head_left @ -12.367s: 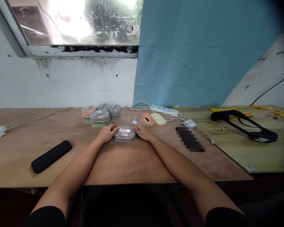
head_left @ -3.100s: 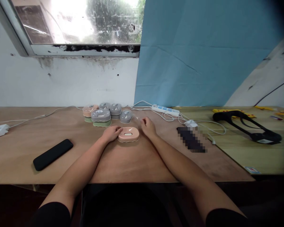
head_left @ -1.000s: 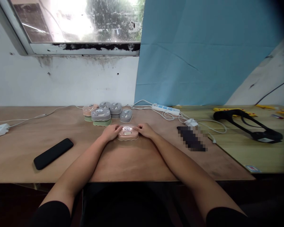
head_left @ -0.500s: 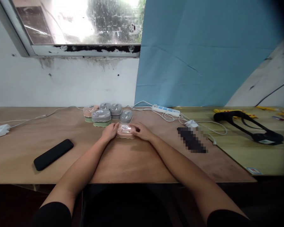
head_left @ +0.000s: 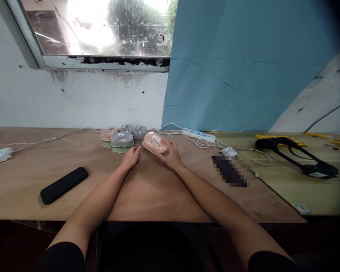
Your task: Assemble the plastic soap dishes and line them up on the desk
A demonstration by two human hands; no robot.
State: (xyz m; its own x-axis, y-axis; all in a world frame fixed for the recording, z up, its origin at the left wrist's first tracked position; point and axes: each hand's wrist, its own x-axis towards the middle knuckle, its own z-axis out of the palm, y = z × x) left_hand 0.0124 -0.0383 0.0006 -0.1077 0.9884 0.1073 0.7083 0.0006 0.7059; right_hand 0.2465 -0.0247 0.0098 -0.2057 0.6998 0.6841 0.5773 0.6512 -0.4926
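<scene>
a person's right hand (head_left: 171, 155) grips a tilted, rounded pink plastic box with a clear lid (head_left: 155, 142) between thumb and fingers; the left hand (head_left: 131, 157) curls nearby, whether closed unclear, a rounded grey plastic box (head_left: 121, 139) just beyond its fingers.

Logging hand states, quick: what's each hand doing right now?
Left hand: loosely curled, nothing visibly held; open or closed unclear.
Right hand: closed on the pink box.
</scene>
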